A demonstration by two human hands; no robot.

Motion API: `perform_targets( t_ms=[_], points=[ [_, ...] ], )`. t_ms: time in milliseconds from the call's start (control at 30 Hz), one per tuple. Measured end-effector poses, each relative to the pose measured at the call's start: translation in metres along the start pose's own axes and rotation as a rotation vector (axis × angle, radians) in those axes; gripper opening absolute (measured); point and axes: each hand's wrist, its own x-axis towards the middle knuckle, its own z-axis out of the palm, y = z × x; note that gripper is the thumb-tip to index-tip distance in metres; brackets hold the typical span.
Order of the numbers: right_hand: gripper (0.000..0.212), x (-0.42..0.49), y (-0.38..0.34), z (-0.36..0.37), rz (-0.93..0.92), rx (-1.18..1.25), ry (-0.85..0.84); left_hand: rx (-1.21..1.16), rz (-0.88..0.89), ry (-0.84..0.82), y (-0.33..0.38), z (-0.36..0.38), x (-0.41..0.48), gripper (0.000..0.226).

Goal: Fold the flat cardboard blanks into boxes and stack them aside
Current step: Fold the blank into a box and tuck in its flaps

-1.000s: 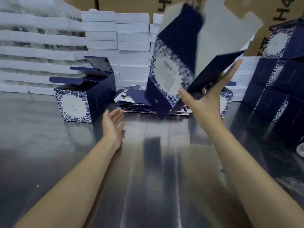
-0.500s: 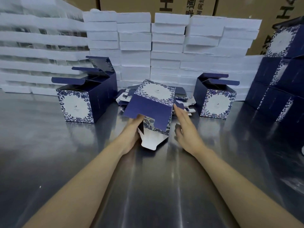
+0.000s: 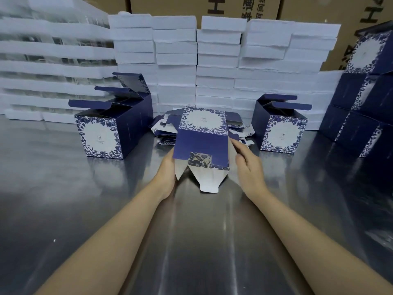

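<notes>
A navy blue box blank with a white floral panel (image 3: 202, 137) stands half-formed on the steel table, its white bottom flaps pointing toward me. My left hand (image 3: 167, 175) grips its left side, fingers hidden behind the card. My right hand (image 3: 248, 167) lies against its right side with fingers loosely bent. Behind it lies a pile of flat blanks (image 3: 165, 128). A folded box with open top flaps (image 3: 112, 128) stands at the left, another (image 3: 280, 130) at the right.
Stacked navy boxes (image 3: 365, 107) rise at the right edge. White foam trays (image 3: 212, 64) are piled along the back, with brown cartons (image 3: 244, 7) behind them. The steel table (image 3: 191, 241) stretches toward me under my forearms.
A second ago my right hand held the blank up in the air. It came down onto the table, both hands closed in on its sides, and it has opened into a squarer shape.
</notes>
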Motion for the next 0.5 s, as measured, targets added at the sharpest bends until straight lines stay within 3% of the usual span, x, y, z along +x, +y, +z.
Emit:
perform_targets(
  t_ms=[67,100,200,267,367,500],
  points=[
    [0.044,0.0001,0.0,0.0006,0.002,0.01,0.066,0.008,0.022,-0.044,0.0019,-0.0017,-0.0002,0.028],
    [0.046,0.0006,0.0005,-0.0001,-0.006,0.02,0.08,0.022,0.034,-0.064,0.0018,-0.0036,0.0002,0.034],
    [0.077,0.0011,-0.0036,-0.0037,-0.085,-0.039,0.089,0.034,0.021,-0.098,-0.0001,-0.0072,0.002,0.059],
    [0.09,0.0004,-0.0044,-0.0045,-0.227,-0.257,0.083,0.047,0.034,-0.058,-0.0011,-0.0054,0.0014,0.056],
    [0.07,0.0004,-0.0022,-0.0039,-0.414,-0.454,0.021,0.044,0.076,0.065,-0.0007,-0.0013,-0.0004,0.034],
    [0.053,-0.0016,-0.0013,-0.0018,-0.357,-0.406,-0.015,0.093,0.098,0.122,0.0027,-0.0027,-0.0007,0.021]
  ],
)
